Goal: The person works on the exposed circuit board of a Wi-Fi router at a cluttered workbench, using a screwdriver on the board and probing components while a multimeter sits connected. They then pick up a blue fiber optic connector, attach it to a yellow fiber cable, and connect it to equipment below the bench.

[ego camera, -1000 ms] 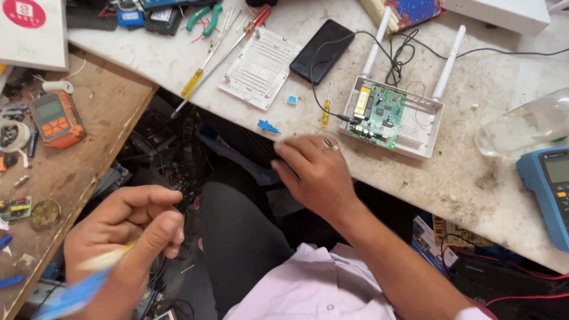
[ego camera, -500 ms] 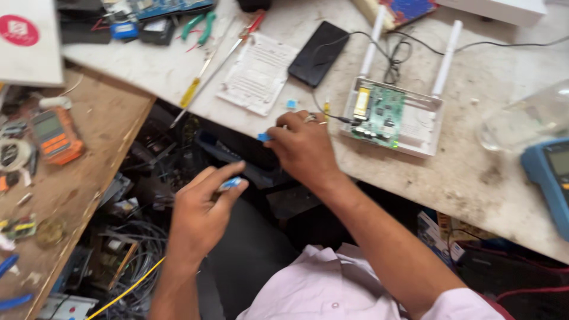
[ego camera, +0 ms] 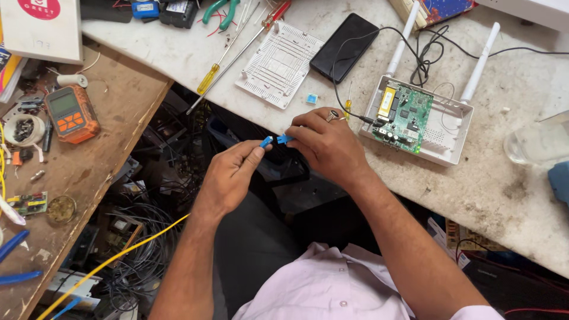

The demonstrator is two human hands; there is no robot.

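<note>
Two hands meet just off the near edge of the pale worktop (ego camera: 195,53), in front of the opened router (ego camera: 418,121). The left hand (ego camera: 228,178) has its fingers curled, thumb and forefinger pinching a small blue plastic piece (ego camera: 265,141). The right hand (ego camera: 329,145), a ring on one finger, pinches a second small blue piece (ego camera: 283,139) between its thumb and fingertips. The two blue pieces sit tip to tip, almost touching; whether they actually join cannot be told.

Just beyond the right hand lies the router, its white shell open, a green circuit board (ego camera: 406,115) exposed inside and two white antennas (ego camera: 481,59) rising from its far side. A black cable (ego camera: 341,98) runs into the router's left side, and a small yellow-handled tool (ego camera: 348,105) lies just beside it there. Left of the router, a small blue square bit (ego camera: 311,98) sits on the worktop, with a black phone (ego camera: 344,47) beyond it and a white vented cover (ego camera: 280,64) further left. Past the cover lie a yellow-handled screwdriver (ego camera: 208,78) and a red-handled screwdriver (ego camera: 278,12). Right of the router stands a clear glass (ego camera: 536,142).

Well to the left of the router, on a wooden bench (ego camera: 112,118), rests an orange handheld meter (ego camera: 70,112). A yellow cable (ego camera: 112,264) crosses the cluttered space below the left forearm.
</note>
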